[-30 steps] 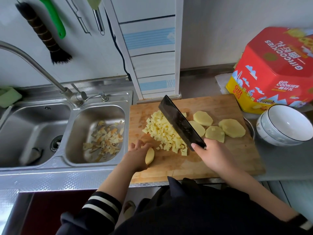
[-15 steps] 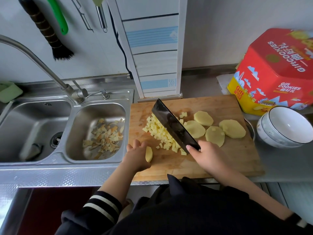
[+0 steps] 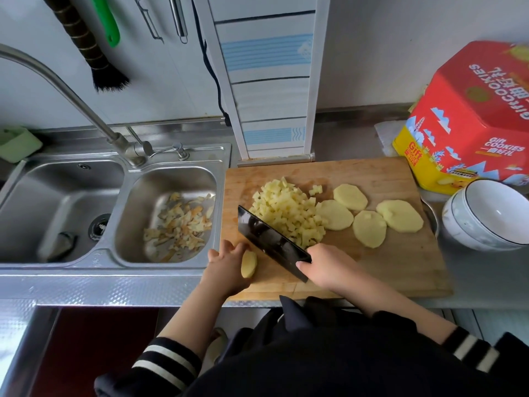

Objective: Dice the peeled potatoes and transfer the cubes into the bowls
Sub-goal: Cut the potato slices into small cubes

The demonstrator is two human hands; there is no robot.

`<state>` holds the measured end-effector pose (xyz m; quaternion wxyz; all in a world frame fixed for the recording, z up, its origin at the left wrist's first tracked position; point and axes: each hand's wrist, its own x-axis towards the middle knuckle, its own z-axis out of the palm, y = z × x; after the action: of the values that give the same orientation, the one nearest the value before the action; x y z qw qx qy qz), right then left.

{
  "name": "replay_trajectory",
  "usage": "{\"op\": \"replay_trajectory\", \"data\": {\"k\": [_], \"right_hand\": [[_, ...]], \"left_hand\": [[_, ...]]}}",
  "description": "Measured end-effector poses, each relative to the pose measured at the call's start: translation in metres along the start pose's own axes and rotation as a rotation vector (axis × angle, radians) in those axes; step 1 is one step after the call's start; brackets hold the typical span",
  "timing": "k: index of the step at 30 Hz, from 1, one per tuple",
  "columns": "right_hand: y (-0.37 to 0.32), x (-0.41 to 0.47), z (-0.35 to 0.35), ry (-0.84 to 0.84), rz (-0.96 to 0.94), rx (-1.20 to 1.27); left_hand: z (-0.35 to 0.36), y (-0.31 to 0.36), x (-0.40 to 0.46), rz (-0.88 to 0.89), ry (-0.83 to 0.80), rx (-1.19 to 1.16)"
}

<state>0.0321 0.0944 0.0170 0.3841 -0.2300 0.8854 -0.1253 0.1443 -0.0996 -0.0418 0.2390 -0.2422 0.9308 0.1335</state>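
Observation:
A pile of pale yellow potato cubes [image 3: 289, 212] lies in the middle of the wooden cutting board [image 3: 400, 270]. Several flat potato slices [image 3: 369, 227] lie to the right of the pile. My right hand [image 3: 323, 266] grips the handle of a black cleaver [image 3: 269, 240], whose blade stands along the pile's near left side. My left hand [image 3: 226, 265] holds a small potato piece [image 3: 248, 263] at the board's near left edge. Stacked white bowls [image 3: 486, 216] stand just right of the board.
A double steel sink [image 3: 68, 262] is left of the board, with potato peels [image 3: 177, 224] in its right basin and a faucet [image 3: 71, 93] over it. A red cookie tin [image 3: 469, 116] stands behind the bowls. A brush and utensils hang on the wall.
The cleaver has swung from the right side of the cube pile to its near left side, and the cubes now lie bunched closer to the slices. My left hand kept holding the small piece.

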Motion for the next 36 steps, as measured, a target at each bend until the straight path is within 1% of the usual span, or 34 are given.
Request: {"op": "replay_trajectory", "data": {"k": [2,6,9,12,19,22,24,26,28,30,31,32,36], "right_hand": [[0.001,0.003,0.001,-0.019,0.007,-0.013],[0.009,0.008,-0.002,0.020,0.025,-0.010],[0.015,0.010,-0.008,0.090,0.043,-0.060],[0.018,0.012,-0.014,0.135,0.050,-0.099],[0.021,0.015,-0.018,0.123,0.018,-0.163],[0.022,0.013,-0.015,0.131,-0.002,-0.169],[0.021,0.010,-0.013,0.133,-0.020,-0.159],[0.020,0.008,-0.013,0.146,-0.032,-0.160],[0.018,0.006,-0.013,0.151,-0.044,-0.173],[0.013,0.004,-0.013,0.152,-0.052,-0.184],[0.011,0.004,-0.012,0.153,-0.058,-0.189],[0.008,0.002,-0.011,0.155,-0.068,-0.196],[-0.002,-0.002,-0.006,0.159,-0.130,-0.299]], "left_hand": [[0.000,0.001,0.001,-0.005,0.007,-0.006],[-0.003,0.001,0.003,0.025,-0.014,0.003],[-0.005,0.011,0.007,0.114,-0.019,0.080],[-0.009,0.028,0.013,0.240,-0.030,0.176],[-0.020,0.042,0.024,0.480,-0.084,0.442],[-0.020,0.037,0.024,0.516,-0.052,0.483],[-0.014,0.031,0.020,0.498,0.003,0.464],[-0.003,0.024,0.014,0.487,0.112,0.450],[0.011,0.016,0.006,0.487,0.301,0.388],[0.031,0.009,0.001,0.504,0.499,0.273],[0.039,0.010,-0.001,0.504,0.571,0.225],[0.045,0.012,-0.002,0.492,0.619,0.196],[0.054,0.026,-0.001,0.385,0.668,0.140]]}}
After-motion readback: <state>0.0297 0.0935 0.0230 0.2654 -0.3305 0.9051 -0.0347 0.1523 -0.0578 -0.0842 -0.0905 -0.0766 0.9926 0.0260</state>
